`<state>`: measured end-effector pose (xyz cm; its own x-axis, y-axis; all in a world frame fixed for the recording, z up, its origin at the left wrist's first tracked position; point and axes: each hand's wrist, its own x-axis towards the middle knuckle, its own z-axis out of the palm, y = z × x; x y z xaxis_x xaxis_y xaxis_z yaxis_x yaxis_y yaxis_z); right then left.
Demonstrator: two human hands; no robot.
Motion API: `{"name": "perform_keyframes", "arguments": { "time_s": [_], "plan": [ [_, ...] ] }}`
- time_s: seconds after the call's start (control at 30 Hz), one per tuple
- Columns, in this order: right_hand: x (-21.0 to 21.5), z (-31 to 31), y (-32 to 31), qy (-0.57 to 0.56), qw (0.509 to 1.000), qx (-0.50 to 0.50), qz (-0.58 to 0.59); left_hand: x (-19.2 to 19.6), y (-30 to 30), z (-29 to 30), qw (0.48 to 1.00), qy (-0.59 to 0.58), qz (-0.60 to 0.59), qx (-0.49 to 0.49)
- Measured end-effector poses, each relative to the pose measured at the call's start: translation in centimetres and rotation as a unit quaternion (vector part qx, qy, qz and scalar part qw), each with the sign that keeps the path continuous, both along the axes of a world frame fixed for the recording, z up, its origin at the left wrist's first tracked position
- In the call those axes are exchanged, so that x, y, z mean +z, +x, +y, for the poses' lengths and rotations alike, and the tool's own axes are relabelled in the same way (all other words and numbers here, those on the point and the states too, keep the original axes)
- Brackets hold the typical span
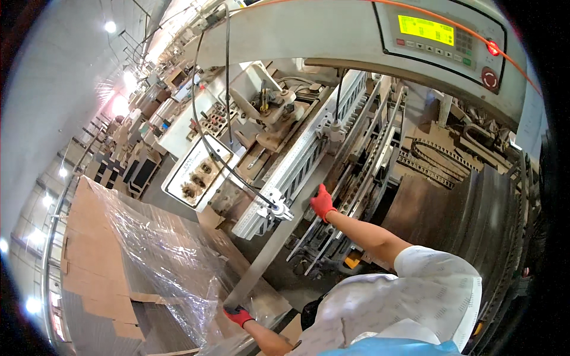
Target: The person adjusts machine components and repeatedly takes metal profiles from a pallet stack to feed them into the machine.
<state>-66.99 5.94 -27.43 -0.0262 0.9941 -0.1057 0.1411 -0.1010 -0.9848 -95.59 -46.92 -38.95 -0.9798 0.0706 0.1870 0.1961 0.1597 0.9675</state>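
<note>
A long, narrow grey board (268, 254) slants from the lower middle of the head view up into a machine. My left hand (238, 315), in a red and dark glove, is closed around its near end. Farther along, my right hand (322, 204), in a red glove, grips the board's right edge; its fingers are partly hidden. The board runs alongside a pale metal beam (303, 160) with a row of slots. White clamp-like fittings (276, 206) with black hoses sit on that beam. The board's far end is hidden under the machine.
A control panel (442, 41) with a lit yellow screen and a red button is overhead. Metal rails (350, 202) run right of the board. Stacked dark boards (469, 207) stand at the right. Plastic-wrapped, cardboard-covered stacks (95, 249) fill the lower left.
</note>
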Motion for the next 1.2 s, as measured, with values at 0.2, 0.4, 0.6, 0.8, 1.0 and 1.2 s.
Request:
{"name": "perform_keyframes", "arguments": {
  "time_s": [0.2, 0.4, 0.6, 0.8, 1.0, 1.2],
  "plan": [
    [-1.6, 1.5, 0.1, 0.19, 0.93, 0.115, -0.294, 1.1, -2.8, 2.2, 1.0, -0.009, -0.017, -0.017],
    [-4.0, 2.8, 0.5, 0.214, 0.958, 0.061, -0.183, -1.9, -3.0, 2.7, 0.98, -0.145, 0.093, 0.099],
    [-5.0, 2.9, 0.8, 0.203, 0.967, 0.061, -0.14, -1.0, -2.8, 2.9, 0.977, 0.191, -0.053, 0.083],
    [-5.1, 3.1, 1.0, 0.149, 0.98, 0.055, -0.119, 1.3, -0.6, 5.0, 0.935, 0.33, -0.094, 0.085],
    [-6.8, 4.0, 1.6, 0.167, 0.974, 0.085, -0.129, 1.5, -0.4, 5.3, 0.974, 0.18, -0.053, 0.126],
    [-7.6, 5.9, 2.9, 0.031, 0.977, 0.182, 0.107, 2.4, 0.2, 6.7, 0.969, 0.207, -0.059, 0.121]
  ]
}}
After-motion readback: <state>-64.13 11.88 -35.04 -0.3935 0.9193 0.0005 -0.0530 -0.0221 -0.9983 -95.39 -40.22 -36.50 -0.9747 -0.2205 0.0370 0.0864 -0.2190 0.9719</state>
